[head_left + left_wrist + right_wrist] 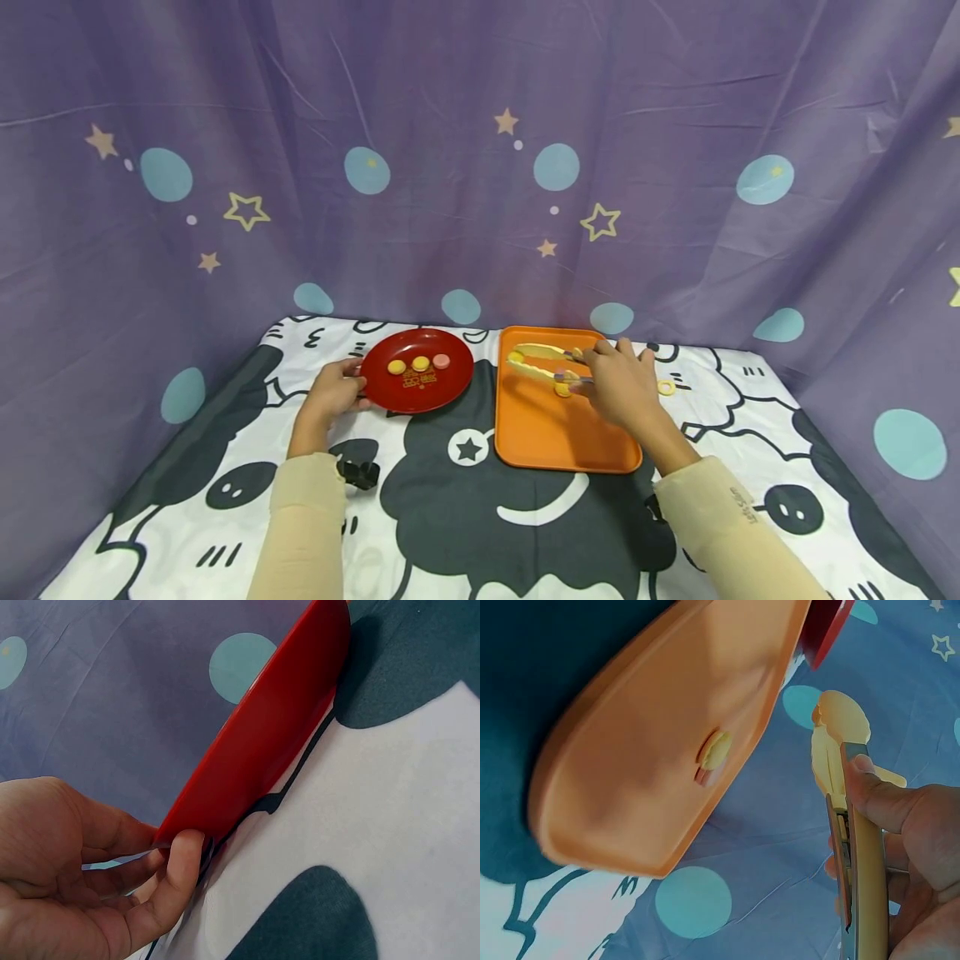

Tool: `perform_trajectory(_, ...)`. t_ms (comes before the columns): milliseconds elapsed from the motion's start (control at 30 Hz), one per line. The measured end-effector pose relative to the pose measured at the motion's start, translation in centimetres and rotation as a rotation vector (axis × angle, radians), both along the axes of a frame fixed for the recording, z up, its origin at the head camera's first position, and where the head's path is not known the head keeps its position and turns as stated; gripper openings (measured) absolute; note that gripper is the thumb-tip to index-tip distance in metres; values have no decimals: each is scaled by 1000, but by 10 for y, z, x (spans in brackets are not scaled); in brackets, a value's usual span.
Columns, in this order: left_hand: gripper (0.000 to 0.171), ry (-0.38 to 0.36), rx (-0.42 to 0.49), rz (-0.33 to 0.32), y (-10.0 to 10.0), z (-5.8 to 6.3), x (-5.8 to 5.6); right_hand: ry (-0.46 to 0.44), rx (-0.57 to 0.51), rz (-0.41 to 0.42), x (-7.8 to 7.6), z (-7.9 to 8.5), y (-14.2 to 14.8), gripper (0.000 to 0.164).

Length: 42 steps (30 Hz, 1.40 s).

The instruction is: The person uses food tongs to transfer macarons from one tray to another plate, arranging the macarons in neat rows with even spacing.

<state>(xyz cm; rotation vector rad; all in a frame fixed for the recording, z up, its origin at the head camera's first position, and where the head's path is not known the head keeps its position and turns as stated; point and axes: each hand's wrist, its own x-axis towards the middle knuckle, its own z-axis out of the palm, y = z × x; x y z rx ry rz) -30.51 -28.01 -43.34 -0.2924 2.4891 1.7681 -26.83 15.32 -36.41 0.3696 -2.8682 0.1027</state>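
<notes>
My left hand (336, 390) pinches the left rim of a red plate (397, 398); in the left wrist view, thumb and fingers (182, 874) grip its edge. On the plate lie two yellow macarons (397, 367) and a pink macaron (441, 361). My right hand (624, 385) grips a pair of food tongs (866, 877) with pale yellow tips, held over the orange tray (555, 437). At the tips, a small yellow round piece (516, 357) shows; whether they clasp it is unclear. A yellow macaron (717, 750) and a pink one (706, 775) lie together in the tray.
A white and dark cartoon-print cloth (532, 542) covers the table. Behind it hangs a purple curtain (420, 242) with stars and blue spots. A yellow ring (666, 387) shows right of my right hand. The plate stands left of the tray.
</notes>
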Motion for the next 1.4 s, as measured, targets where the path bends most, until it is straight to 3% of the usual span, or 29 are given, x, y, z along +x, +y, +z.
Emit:
perform_trajectory(800, 55, -6, -4, 4, -2, -3, -2, 35, -5, 52, 7, -5, -53, 55)
perform_trajectory(1400, 55, -2, -14, 5, -2, -2, -2, 2, 27, 86, 3, -7, -86, 55)
